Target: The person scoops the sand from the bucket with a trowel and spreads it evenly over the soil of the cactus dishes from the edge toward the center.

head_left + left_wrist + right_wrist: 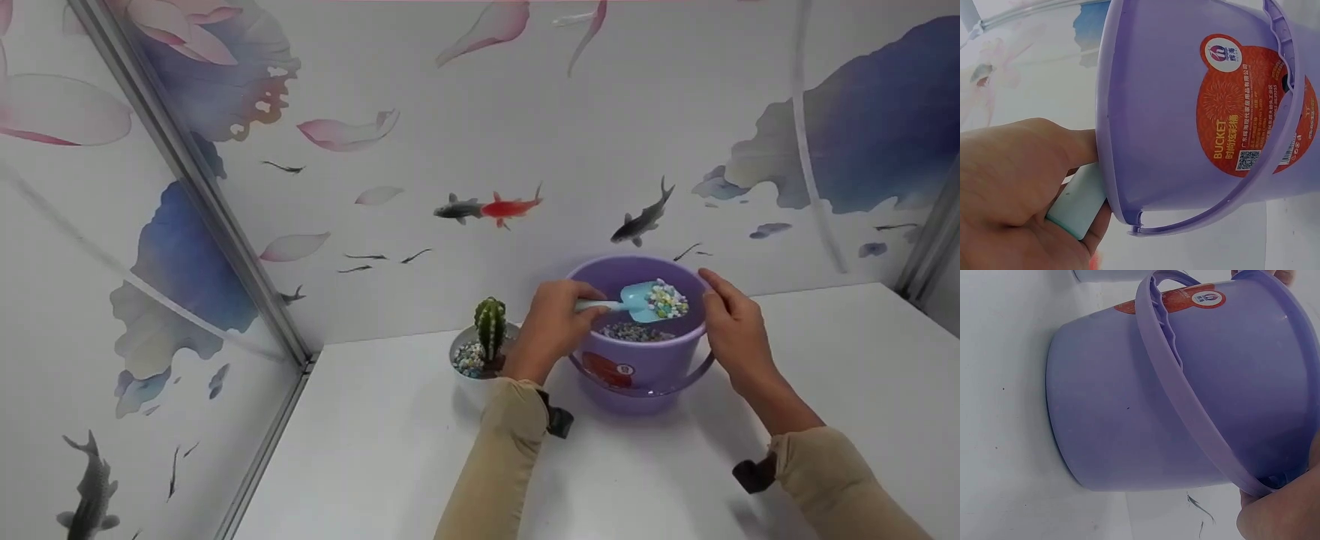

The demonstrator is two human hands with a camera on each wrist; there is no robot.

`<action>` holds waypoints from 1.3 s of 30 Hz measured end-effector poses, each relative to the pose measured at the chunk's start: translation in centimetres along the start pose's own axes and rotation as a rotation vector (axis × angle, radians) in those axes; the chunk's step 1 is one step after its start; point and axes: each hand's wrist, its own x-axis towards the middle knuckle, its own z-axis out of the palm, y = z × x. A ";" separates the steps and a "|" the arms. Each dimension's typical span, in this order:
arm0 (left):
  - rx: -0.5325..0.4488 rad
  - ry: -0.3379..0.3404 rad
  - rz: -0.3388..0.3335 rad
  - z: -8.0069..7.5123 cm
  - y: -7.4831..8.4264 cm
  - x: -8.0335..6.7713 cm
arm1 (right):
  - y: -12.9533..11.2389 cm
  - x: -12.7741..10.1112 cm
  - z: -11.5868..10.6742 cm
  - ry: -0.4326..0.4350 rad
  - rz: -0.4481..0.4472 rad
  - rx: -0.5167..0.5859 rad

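My left hand [553, 324] grips the handle of a light-blue toy shovel [634, 302], whose pale handle end [1079, 199] shows in the left wrist view. Multicoloured pebbles [667, 299] are heaped on its blade, inside the mouth of a purple bucket [637, 371]. Lower in the bucket lies a layer of greyish, speckled small stones [636, 332]. At the bucket's right rim, my right hand [739, 330] holds on beside the handle joint; only part of that hand shows in the right wrist view. The bucket's handle [1261, 180] hangs down in front.
A potted cactus [490, 326] stands left of the bucket, close to my left forearm, with coloured pebbles around its base. The white table [375, 450] meets a wall [465, 135] printed with fish and petals. Metal frame posts [187, 176] edge the wall.
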 end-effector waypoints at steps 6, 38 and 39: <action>-0.009 0.019 -0.029 -0.2 0.4 -0.2 | 0.0 0.1 0.1 0.001 0.021 -0.001; -0.005 0.098 -0.010 -5.7 1.0 -3.4 | -0.6 0.1 -0.3 0.048 0.118 -0.033; -0.022 0.098 -0.023 -6.0 1.1 -3.6 | -0.7 0.1 -0.3 0.046 0.116 -0.037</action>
